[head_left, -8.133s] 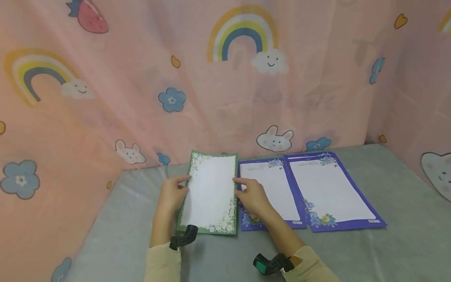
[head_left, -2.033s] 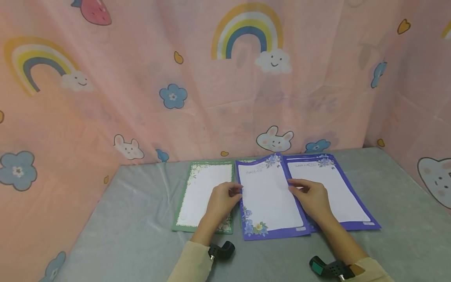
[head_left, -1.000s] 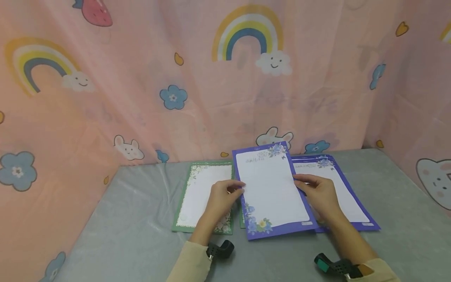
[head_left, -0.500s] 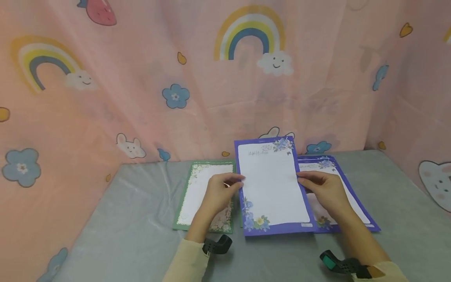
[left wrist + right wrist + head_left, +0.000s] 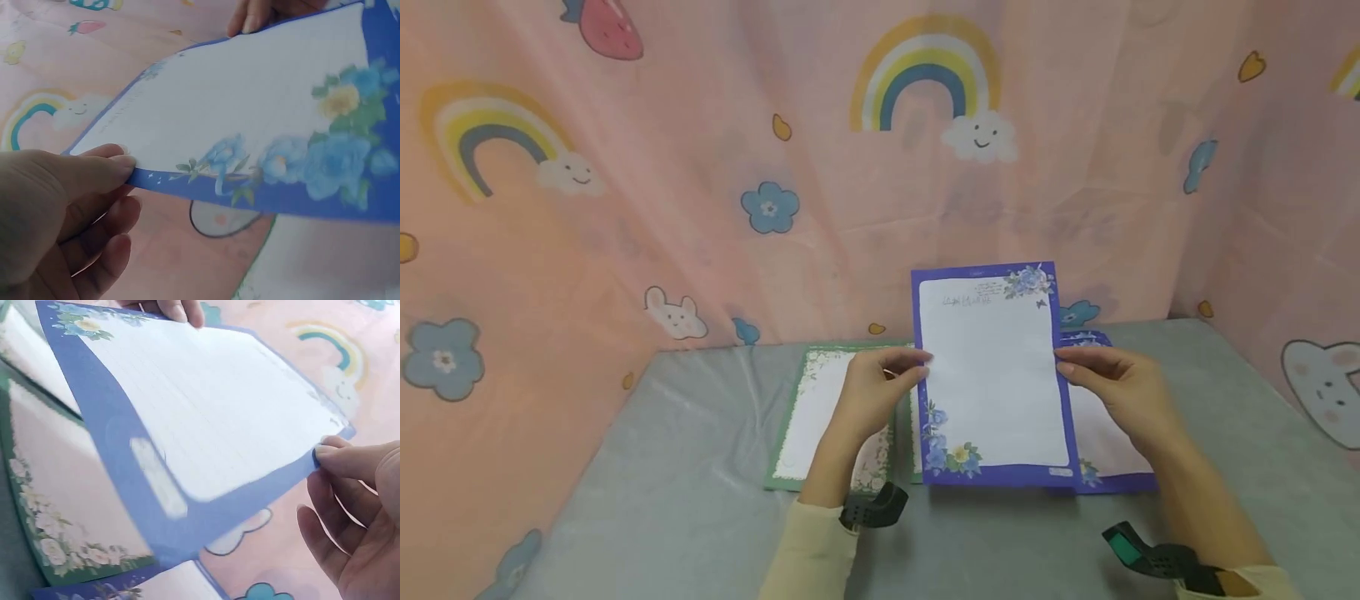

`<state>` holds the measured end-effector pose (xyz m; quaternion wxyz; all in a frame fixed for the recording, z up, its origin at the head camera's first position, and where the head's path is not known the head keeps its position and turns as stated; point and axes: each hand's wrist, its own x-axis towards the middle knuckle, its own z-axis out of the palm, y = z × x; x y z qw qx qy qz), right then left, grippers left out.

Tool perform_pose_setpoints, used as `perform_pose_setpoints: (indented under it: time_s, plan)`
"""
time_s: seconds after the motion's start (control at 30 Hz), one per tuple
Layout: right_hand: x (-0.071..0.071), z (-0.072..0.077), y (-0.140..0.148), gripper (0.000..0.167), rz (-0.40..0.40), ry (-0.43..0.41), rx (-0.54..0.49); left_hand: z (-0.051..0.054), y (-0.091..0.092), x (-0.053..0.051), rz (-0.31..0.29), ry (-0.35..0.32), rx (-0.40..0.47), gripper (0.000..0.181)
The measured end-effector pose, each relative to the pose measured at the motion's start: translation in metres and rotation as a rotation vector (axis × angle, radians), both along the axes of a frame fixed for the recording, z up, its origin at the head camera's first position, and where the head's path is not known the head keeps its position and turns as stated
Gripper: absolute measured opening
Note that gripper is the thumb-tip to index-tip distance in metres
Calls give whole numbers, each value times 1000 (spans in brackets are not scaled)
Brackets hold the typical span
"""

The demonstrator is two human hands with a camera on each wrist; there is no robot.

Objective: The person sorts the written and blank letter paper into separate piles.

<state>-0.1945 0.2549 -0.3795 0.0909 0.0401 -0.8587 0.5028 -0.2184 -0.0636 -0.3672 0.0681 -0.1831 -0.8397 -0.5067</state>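
Observation:
Between my two hands a sheet of purple-bordered stationery paper (image 5: 988, 375) with blue flowers in two corners is held up off the table, tilted towards me. My left hand (image 5: 880, 387) pinches its left edge between thumb and fingers, which the left wrist view shows closely. On the opposite edge, my right hand (image 5: 1123, 396) pinches the paper the same way, thumb on top in the right wrist view. Under and right of it lies another purple-bordered sheet (image 5: 1105, 433), partly covered. A green-bordered sheet with white flowers (image 5: 820, 408) lies left, partly behind my left hand.
The sheets lie on a grey cloth-covered table (image 5: 700, 467). Behind it hangs a pink curtain (image 5: 820, 275) printed with rainbows, flowers and rabbits. A strip of another green-bordered sheet (image 5: 917, 433) shows beside the raised paper. Black devices are strapped to both wrists.
Earlier my hands held a green-bordered sheet at the left. They then took the purple-bordered sheet and have raised it, moving up and right, uncovering more green paper beneath.

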Motion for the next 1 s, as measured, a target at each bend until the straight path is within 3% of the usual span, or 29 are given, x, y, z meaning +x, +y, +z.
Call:
perform_pose_setpoints:
  time_s: [0.3,0.5,0.6,0.73,1.0]
  plan:
    - [4,13,23,49,-84,-4,-3,15,37,0,12,4,79,20]
    - [5,15,28,51,-170,-49,-45,20,55,1,34,22,98,19]
    - [6,16,31,48,-206,-31,-78,20,65,2,41,27,101,20]
    - [8,18,35,44,-251,8,-108,16,77,2,36,32,134,20]
    - [5,19,39,45,-354,-113,-127,-5,91,7,16,-37,167,26]
